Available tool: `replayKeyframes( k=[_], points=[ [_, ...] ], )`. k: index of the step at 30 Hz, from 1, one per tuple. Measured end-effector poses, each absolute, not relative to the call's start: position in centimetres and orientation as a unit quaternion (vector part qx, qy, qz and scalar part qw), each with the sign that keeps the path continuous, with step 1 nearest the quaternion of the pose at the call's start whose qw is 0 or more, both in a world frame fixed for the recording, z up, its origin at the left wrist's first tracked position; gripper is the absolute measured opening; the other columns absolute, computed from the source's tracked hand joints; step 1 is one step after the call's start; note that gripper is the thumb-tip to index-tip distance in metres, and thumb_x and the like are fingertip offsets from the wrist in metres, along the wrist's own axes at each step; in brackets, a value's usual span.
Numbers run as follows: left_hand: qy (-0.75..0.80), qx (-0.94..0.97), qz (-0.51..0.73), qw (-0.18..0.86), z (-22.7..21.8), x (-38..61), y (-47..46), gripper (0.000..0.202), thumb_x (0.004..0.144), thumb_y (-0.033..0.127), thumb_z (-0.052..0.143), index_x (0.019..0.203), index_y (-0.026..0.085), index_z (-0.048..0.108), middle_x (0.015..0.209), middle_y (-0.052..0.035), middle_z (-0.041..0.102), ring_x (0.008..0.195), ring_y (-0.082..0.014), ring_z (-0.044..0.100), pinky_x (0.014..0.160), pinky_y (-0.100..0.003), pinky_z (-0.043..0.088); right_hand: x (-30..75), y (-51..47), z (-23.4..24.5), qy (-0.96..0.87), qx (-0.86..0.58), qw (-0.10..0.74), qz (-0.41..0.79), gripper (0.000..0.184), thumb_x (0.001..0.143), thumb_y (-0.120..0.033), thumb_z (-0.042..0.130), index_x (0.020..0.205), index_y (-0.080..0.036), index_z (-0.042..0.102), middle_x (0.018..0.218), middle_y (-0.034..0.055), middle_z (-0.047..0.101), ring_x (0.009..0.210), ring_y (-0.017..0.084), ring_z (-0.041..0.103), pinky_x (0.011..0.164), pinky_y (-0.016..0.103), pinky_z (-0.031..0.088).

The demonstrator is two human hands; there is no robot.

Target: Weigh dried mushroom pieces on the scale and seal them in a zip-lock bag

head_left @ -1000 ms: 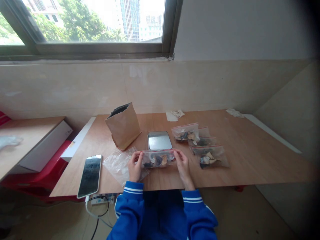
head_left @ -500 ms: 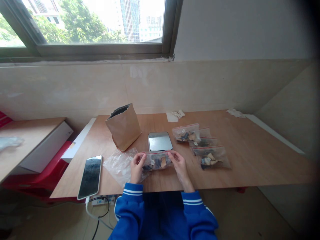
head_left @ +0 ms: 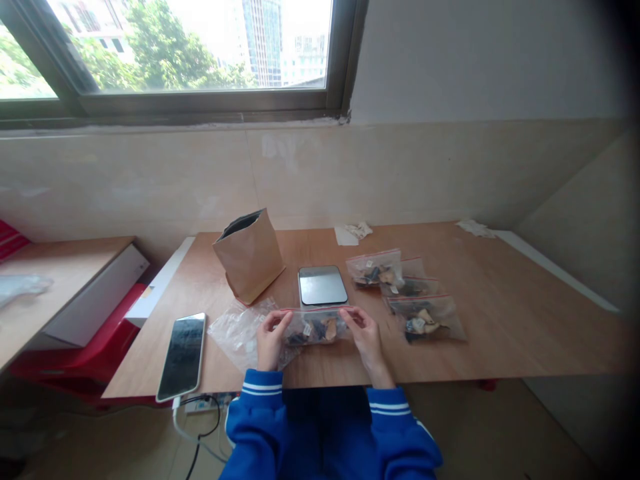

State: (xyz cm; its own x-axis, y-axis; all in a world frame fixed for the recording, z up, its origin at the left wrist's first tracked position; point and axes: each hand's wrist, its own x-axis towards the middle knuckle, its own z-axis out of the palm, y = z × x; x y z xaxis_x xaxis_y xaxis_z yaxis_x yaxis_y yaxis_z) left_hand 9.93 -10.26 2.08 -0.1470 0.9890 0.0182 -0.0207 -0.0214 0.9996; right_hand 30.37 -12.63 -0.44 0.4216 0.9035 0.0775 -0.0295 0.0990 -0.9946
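Observation:
Between my hands is a clear zip bag (head_left: 320,327) with a red seal strip, holding dark and tan dried pieces and a small white packet. My left hand (head_left: 271,335) pinches its top left corner, and my right hand (head_left: 363,333) pinches the top right. Just beyond the bag lies a flat scale (head_left: 323,285) with a shiny top. Empty clear plastic bags (head_left: 240,331) lie beside and partly under my left hand. To the right, several filled zip bags (head_left: 429,319) overlap on the table.
An open brown paper bag (head_left: 251,257) stands at the back left of the wooden table (head_left: 510,300). A phone (head_left: 183,355) with a white cable lies near the front left edge. White paper (head_left: 346,235) and crumpled scraps lie by the wall. A red stool (head_left: 90,347) stands left.
Both hands keep their pinch on the zip bag's top edge and have spread slightly apart along it. The view has shifted a little; the other things lie as before.

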Motion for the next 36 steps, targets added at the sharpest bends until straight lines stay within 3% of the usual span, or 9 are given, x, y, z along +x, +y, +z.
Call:
replayKeyframes(
  k=[5,12,17,25,36],
  points=[
    [0.518,0.455,0.538,0.485,1.84,9.97,-10.25,0.025,0.070,0.040,0.071,0.075,0.015,0.069,0.077,-0.0028,0.068,0.074,-0.0159,0.061,0.072,-0.027,0.046,30.31,-12.67,-0.46,-0.396,-0.552,0.624,0.386,0.031,0.073,-0.047,0.070,0.082,-0.017,0.070,0.078,0.0037,0.071,0.076,0.019,0.065,0.070,0.029,0.051],
    [0.473,0.459,0.516,0.547,2.11,9.86,-10.61,0.029,0.074,0.040,0.068,0.091,0.017,0.067,0.078,-0.0019,0.066,0.073,-0.0147,0.061,0.067,-0.025,0.048,30.26,-12.87,-0.50,-0.416,-0.528,0.605,0.426,0.033,0.077,-0.048,0.066,0.091,-0.018,0.069,0.087,0.0053,0.072,0.081,0.020,0.065,0.074,0.030,0.050],
    [0.476,0.490,0.507,0.526,1.92,9.73,-10.61,0.027,0.072,0.038,0.071,0.086,0.016,0.067,0.082,-0.0032,0.067,0.077,-0.0160,0.062,0.071,-0.026,0.048,30.35,-13.02,-0.36,-0.432,-0.508,0.598,0.444,0.036,0.081,-0.046,0.063,0.104,-0.019,0.065,0.100,0.0066,0.070,0.091,0.022,0.064,0.081,0.032,0.049],
    [0.477,0.482,0.527,0.512,1.66,10.10,-10.68,0.024,0.073,0.037,0.071,0.083,0.015,0.068,0.076,-0.0017,0.068,0.073,-0.0148,0.062,0.067,-0.024,0.048,29.89,-12.65,-0.55,-0.475,-0.531,0.591,0.378,0.027,0.078,-0.044,0.066,0.085,-0.018,0.070,0.091,0.0055,0.067,0.090,0.021,0.061,0.079,0.032,0.048],
    [0.498,0.487,0.544,0.467,1.34,10.22,-10.68,0.021,0.071,0.034,0.072,0.079,0.015,0.069,0.080,-0.0028,0.067,0.078,-0.0153,0.061,0.068,-0.023,0.046,29.84,-12.78,-0.11,-0.476,-0.532,0.613,0.338,0.020,0.078,-0.039,0.068,0.078,-0.018,0.069,0.084,0.0035,0.063,0.083,0.018,0.060,0.075,0.029,0.047]
  ],
)
